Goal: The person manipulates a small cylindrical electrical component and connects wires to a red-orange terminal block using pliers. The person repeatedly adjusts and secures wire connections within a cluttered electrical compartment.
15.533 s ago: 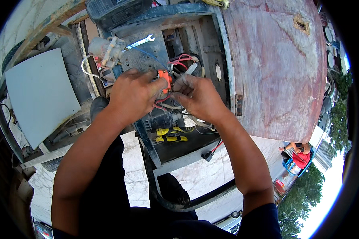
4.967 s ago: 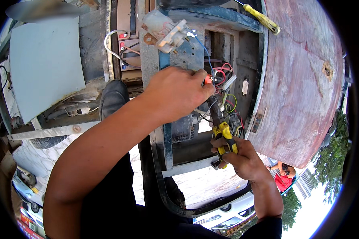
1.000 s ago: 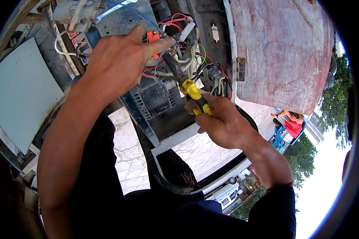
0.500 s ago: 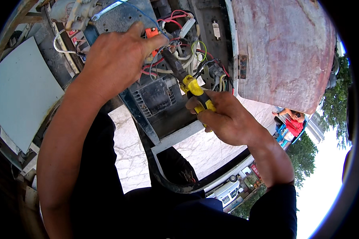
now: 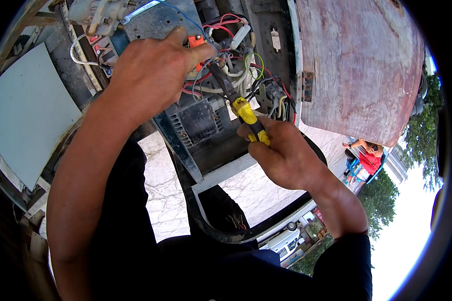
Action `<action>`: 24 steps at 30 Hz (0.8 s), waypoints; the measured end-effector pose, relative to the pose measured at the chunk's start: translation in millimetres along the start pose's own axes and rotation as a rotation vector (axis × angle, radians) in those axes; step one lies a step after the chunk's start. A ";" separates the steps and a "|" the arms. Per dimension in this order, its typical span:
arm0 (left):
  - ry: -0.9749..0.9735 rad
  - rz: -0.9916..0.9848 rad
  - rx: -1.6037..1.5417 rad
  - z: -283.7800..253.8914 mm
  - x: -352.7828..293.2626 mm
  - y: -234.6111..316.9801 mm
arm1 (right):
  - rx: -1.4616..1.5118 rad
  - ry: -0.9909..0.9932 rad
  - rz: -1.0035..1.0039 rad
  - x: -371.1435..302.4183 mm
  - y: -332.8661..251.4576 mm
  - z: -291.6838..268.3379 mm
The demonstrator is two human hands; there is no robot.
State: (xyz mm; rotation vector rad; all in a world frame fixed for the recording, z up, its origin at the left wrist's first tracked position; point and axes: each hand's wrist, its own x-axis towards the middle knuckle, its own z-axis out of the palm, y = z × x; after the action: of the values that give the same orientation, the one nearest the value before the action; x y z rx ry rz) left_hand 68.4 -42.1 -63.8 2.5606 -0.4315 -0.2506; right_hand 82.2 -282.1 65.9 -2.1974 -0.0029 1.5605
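Note:
My right hand [image 5: 281, 153] is closed round the yellow and black handles of a pair of pliers [image 5: 243, 110]. Their dark jaws point up and left into a bundle of wires [image 5: 236, 75], the tips just below my left fingertips. My left hand [image 5: 153, 80] reaches across an orange block [image 5: 196, 45], its fingers bent and closed beside the jaw tips. A thin blue wire [image 5: 186, 19] runs down to those fingertips; what they pinch is hidden. Whether the jaws bite on a wire cannot be made out.
A combination wrench [image 5: 143, 10] lies on a dark metal plate [image 5: 158, 25]. Below the wires sits a finned black box [image 5: 196, 123]. A rusty hinged panel [image 5: 356, 70] stands at right, a pale panel [image 5: 30, 115] at left. A person in red [image 5: 370, 160] is farther off.
The pliers' handles look closer together now, and my right hand has shifted slightly down. My left hand keeps its place by the orange block. The whole view has moved a little.

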 end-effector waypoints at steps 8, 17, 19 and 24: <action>0.015 0.000 0.000 1.7 0.0 -0.7 | 0.112 -0.036 -0.014 0.2 -1.9 -0.8; 0.023 0.004 0.008 3.3 -1.1 -1.2 | 0.081 0.013 -0.054 0.9 -2.2 -0.1; 0.013 0.002 0.008 2.7 -0.9 -1.1 | 0.119 0.019 -0.026 -0.7 -2.1 1.4; -0.004 -0.009 0.023 2.9 -0.2 -0.7 | 0.132 0.002 -0.021 0.8 -2.0 -0.4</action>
State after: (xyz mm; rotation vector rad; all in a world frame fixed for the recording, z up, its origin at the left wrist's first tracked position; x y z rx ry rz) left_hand 67.6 -42.8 -66.5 2.5859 -0.4268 -0.2561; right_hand 83.3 -280.3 66.0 -2.0901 0.0751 1.5030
